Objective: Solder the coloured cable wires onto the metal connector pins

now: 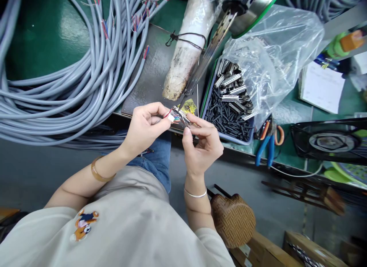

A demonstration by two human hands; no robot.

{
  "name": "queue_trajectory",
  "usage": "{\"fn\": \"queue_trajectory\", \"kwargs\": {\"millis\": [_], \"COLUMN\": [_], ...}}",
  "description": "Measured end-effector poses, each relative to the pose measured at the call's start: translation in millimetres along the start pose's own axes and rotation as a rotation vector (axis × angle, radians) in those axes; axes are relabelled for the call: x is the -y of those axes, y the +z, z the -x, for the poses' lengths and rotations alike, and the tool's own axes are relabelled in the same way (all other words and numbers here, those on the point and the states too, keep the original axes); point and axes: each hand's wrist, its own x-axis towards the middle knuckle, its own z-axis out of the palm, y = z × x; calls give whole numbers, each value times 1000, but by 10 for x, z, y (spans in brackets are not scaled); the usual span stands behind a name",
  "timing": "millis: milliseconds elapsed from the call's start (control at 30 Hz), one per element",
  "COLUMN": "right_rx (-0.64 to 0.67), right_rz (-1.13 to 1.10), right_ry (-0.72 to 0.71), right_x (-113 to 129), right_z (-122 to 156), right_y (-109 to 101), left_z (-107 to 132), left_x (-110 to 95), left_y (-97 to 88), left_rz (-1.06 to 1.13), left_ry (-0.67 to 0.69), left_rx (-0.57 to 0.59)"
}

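My left hand (150, 123) is closed in a pinch on a thin red wire (167, 114) at a stripped cable end, whose coloured strands (176, 120) fan out beyond the fingertips. A small metal multi-pin connector (180, 113) lies between my hands at the bench edge. Thumb and fingers of my right hand (203, 140) pinch a thin dark piece (184, 121) beside the connector; its kind is unclear. Just above them, a soldering iron (209, 49) slants down, its tip close to the connector. A yellow scrap (189, 106) sits behind it.
Grey cables (94, 87) with stripped ends are heaped at left. A wrapped white roll (186, 49) stands beside the iron. At right, a bin (250, 136) holds connectors (233, 83) and black sleeves (226, 119) under a plastic bag (275, 49). Pliers (266, 148) and a fan (329, 140) lie farther right.
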Motion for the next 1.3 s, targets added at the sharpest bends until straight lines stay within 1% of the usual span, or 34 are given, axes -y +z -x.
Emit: {"fn": "queue_trajectory", "kwargs": {"millis": [200,333,500,1000,1200,1300], "right_rx": [12,13,26,1,8,10], "right_rz": [-3,-31,-31,-48,35,38], "right_ry": [-32,-53,-57,-120,-177,-194], "right_x": [-20,-40,-57,-42,-32,-46], "right_z": [-57,-74,-81,-144,-187,-172], "right_y": [-24,-27,-23,-6,-17,-18], "left_z": [-36,-45,-50,-52,-54,-58], "left_x": [17,21,18,-10,-42,-27], "left_y": [9,5,-1,20,17,5], "left_rz": [-73,-79,-99,-135,-163,-156], "left_ry": [47,75,73,86,106,97], "left_rx": [-38,-18,-30,-44,-48,-43]}}
